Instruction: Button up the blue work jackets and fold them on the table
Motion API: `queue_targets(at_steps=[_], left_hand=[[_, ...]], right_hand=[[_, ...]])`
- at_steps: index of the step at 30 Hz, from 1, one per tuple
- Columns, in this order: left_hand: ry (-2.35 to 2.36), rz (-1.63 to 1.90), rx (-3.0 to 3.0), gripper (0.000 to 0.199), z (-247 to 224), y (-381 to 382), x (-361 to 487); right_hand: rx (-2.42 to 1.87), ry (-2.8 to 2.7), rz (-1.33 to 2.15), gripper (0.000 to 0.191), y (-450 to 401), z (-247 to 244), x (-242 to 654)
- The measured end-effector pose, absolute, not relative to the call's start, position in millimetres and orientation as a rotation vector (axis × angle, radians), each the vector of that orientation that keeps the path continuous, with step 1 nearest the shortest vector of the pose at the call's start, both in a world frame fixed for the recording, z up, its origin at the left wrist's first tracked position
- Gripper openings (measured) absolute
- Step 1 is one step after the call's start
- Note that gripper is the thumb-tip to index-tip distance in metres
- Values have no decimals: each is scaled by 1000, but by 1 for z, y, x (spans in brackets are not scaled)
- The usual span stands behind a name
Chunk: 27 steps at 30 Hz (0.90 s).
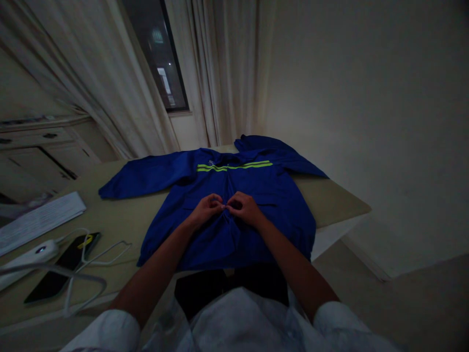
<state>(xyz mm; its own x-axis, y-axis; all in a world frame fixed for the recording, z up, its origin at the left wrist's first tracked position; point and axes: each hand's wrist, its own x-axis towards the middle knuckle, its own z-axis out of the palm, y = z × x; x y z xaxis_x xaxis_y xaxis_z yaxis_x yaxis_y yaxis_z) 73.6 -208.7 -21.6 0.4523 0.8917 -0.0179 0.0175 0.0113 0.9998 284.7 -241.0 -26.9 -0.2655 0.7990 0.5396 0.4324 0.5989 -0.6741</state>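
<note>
Hands, left [206, 208] & right [245, 208], pinch jacket [234, 215] front; collar pts away, lengthwise.

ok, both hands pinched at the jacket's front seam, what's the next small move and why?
Probably finish closing that spot on the placket, then shift both hands to the next fastening along it. The left hand and right hand meet fingertip to fingertip at the centre front of the jacket, which lies flat on the table. Whether a button sits there is too dark to tell.
</note>
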Motion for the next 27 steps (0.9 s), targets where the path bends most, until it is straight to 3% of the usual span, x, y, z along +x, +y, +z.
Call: queue_targets(at_steps=[15, 27], left_hand=[[840, 843, 1367, 50, -20, -207, 73], [839, 926, 1669, 34, -24, -210, 72]], right_hand=[[-933, -1880, 506, 3, -244, -25, 283], [-1015, -1780, 836, 13, -239, -29, 292]])
